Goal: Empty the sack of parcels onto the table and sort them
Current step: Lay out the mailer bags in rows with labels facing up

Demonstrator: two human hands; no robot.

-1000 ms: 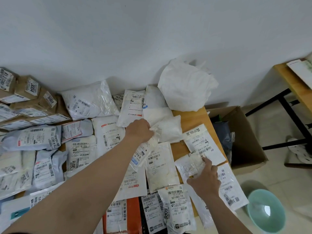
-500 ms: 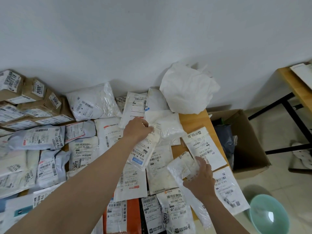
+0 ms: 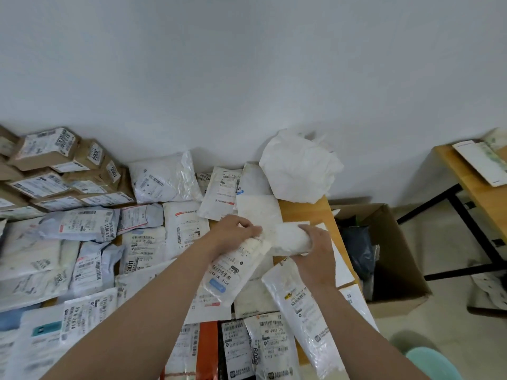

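Observation:
Many white and grey labelled parcels (image 3: 90, 226) cover the wooden table (image 3: 304, 212). The crumpled white sack (image 3: 299, 168) rests at the back against the wall. My left hand (image 3: 233, 234) is shut on a flat white parcel with a blue sticker (image 3: 233, 275), lifted slightly over the pile. My right hand (image 3: 315, 253) is shut on a long white parcel (image 3: 301, 311); its upper end is bunched between my two hands, and its lower end trails past my wrist. The two hands nearly touch above the table's middle right.
Brown cardboard parcels (image 3: 49, 152) are stacked at the back left. An open cardboard box (image 3: 397, 242) with dark bags stands on the floor right of the table. A pale green tub (image 3: 433, 363) sits at the lower right. A second wooden table (image 3: 472, 185) stands far right.
My right hand lifted the long white parcel off the table's right edge and carried it left and up to my left hand. My left hand kept its parcel, drawing it a little nearer.

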